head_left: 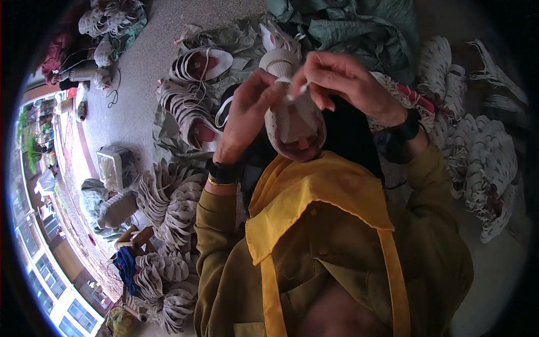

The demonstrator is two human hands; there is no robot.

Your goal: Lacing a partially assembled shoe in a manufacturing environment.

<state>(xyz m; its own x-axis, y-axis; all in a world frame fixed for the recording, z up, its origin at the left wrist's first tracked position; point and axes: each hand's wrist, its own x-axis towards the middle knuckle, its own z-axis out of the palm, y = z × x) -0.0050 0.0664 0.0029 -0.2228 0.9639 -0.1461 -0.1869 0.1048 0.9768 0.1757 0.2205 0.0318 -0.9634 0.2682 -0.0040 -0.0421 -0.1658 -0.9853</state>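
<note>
The left hand (pixel 247 115) gripped the side of a white shoe (pixel 292 112), fingers curled against its upper, holding it up before the person's chest above a yellow apron (pixel 320 196). The right hand (pixel 342 84) was pinched shut on a white lace (pixel 297 90) at the shoe's top. Stacks of white uppers (pixel 188 98) lay on the floor (pixel 140 67) to the left, more (pixel 488 163) to the right, and green sacks (pixel 359 28) lay beyond.
</note>
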